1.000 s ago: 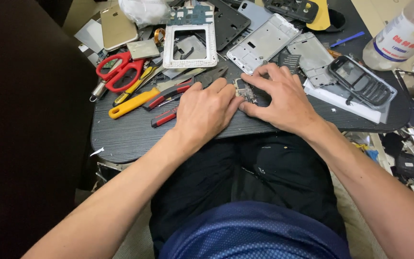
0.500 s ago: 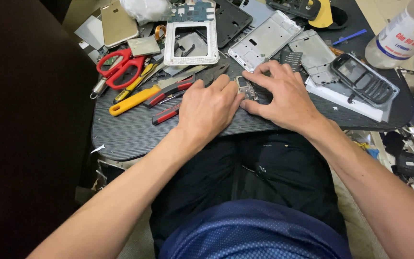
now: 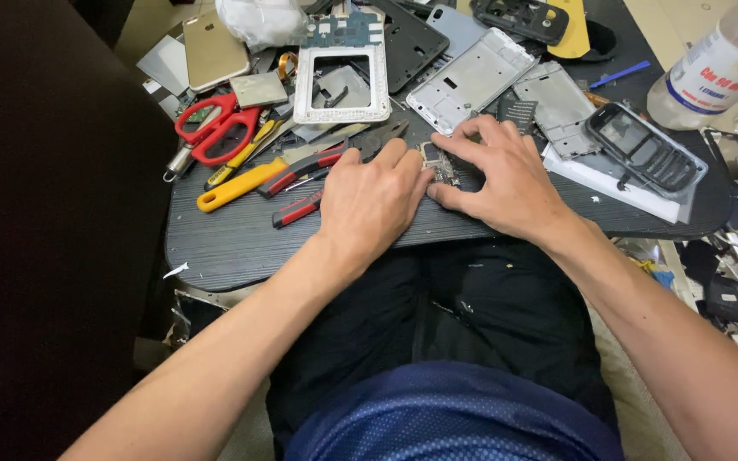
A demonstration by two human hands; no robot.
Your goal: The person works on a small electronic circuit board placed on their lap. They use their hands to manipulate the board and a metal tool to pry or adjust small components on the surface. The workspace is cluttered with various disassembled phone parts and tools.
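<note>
Since half second ago, our hands barely shift; right fingers creep slightly over board. Head view: our left hand (image 3: pixel 369 201) pressed flat, fingers together, pinning small grey circuit board (image 3: pixel 442 164) on dark wooden lapboard (image 3: pixel 232 243); our right hand (image 3: pixel 506 175) spread, fingertips pinching board's far edge. We judge prying step underway; next needs steady grip, gentle lift. Count: one red-handled scissors (image 3: pixel 215 128), one yellow-handled screwdriver (image 3: pixel 237 183), one clear plastic bottle (image 3: pixel 719 68).
</note>
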